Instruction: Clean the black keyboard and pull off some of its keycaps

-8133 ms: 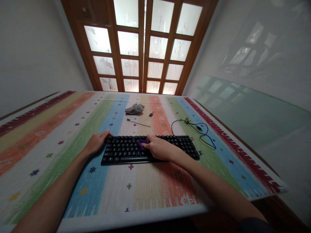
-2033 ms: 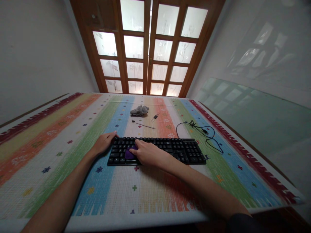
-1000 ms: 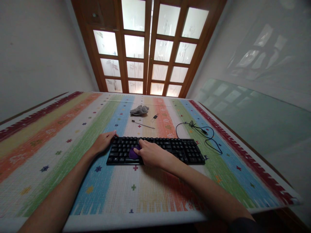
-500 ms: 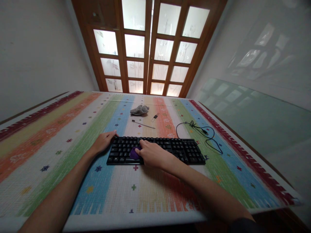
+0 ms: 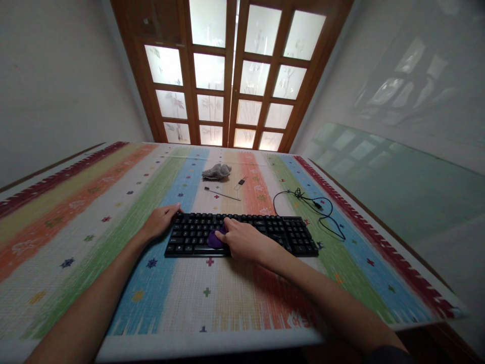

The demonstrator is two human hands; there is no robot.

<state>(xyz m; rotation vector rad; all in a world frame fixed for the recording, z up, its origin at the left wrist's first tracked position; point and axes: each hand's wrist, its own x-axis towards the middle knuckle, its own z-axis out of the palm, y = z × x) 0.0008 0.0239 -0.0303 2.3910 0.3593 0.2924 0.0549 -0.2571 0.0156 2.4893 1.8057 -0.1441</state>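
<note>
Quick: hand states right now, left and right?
Left hand: open, resting on the keyboard corner.
Right hand: pressing a purple lump onto the keys.

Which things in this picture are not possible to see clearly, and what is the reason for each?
- Purple lump, head view: mostly covered by the right hand; its shape and the grip on it are unclear.
- Keyboard key legends: too small to read.
- Left hand fingertips: hidden at the keyboard's left end.
- Small clip and thin rod: too small to identify.
- Cable plug: too small.
- Both arms: cut off by the bottom edge.
</note>
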